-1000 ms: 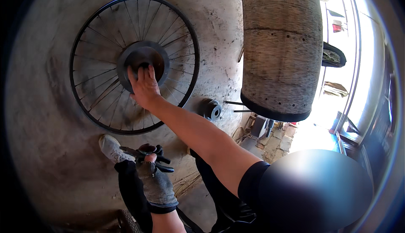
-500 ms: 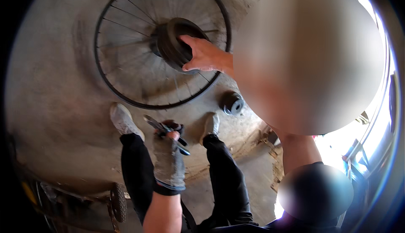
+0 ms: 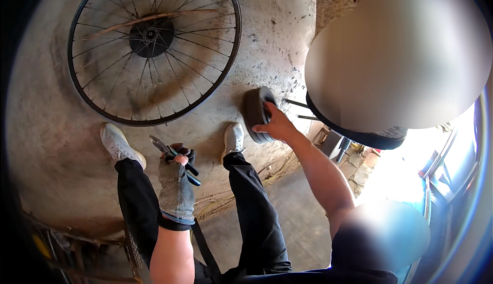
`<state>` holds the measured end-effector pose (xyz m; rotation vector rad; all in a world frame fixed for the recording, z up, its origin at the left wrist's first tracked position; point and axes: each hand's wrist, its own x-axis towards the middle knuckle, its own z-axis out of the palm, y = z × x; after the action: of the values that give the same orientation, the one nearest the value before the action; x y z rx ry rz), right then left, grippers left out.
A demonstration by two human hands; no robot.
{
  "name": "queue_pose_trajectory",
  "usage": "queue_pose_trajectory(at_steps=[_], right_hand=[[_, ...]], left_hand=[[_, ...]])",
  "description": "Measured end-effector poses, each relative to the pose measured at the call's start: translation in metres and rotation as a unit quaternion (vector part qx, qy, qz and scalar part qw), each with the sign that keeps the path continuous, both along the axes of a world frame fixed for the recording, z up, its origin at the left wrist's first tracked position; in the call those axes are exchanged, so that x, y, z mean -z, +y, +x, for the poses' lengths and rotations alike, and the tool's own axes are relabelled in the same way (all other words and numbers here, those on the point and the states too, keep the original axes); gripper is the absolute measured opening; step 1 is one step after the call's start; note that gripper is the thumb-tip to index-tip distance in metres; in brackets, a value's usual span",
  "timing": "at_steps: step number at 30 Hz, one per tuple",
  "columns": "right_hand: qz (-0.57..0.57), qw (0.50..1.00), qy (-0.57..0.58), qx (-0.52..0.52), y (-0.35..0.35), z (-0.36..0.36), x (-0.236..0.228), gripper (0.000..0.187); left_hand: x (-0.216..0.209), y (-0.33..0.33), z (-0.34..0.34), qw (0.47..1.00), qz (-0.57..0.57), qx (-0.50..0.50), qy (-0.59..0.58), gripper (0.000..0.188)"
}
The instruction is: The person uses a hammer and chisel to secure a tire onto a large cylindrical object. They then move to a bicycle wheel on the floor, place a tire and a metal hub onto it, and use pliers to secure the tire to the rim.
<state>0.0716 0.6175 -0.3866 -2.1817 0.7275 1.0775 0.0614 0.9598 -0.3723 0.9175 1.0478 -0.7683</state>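
Here's the dark grooved drum (image 3: 254, 115), tilted in your right hand (image 3: 275, 122), thumb and fingers grasping its edge, likely because that lip gives purchase. Left of that grip, your gloved left hand (image 3: 177, 167) clasps pliers (image 3: 163, 144), seemingly so the right works free. Farther up-left lies the spoked wheel (image 3: 150, 34), a thin strip (image 3: 169, 14) across it.

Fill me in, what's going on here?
The person's right hand grips a dark grooved round piece by its edge, beside the right shoe; whether it touches the floor is unclear. The gloved left hand holds pliers. The spoked wheel lies ahead, with neither hand on it.
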Motion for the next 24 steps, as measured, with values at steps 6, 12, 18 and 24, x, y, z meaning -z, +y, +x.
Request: queue_pose_trajectory(at_steps=[6, 12, 18, 24], right_hand=[[-0.201, 0.978, -0.044, -0.020, -0.039, -0.081, 0.081, 0.098], [-0.302, 0.950, -0.073, -0.033, -0.011, -0.122, 0.116, 0.095], [-0.357, 0.934, -0.009, -0.024, -0.002, -0.050, 0.112, 0.064], [-0.161, 0.906, -0.347, -0.180, 0.133, 0.160, 0.119, 0.048]], left_hand=[[0.004, -0.008, -0.005, 1.000, 0.001, -0.006, -0.011, 0.030], [0.015, -0.009, -0.007, 1.000, 0.008, 0.018, -0.012, 0.030], [0.008, -0.004, 0.006, 1.000, -0.008, 0.013, 0.000, 0.030], [-0.007, 0.016, 0.024, 1.000, 0.000, 0.002, -0.003, 0.029]])
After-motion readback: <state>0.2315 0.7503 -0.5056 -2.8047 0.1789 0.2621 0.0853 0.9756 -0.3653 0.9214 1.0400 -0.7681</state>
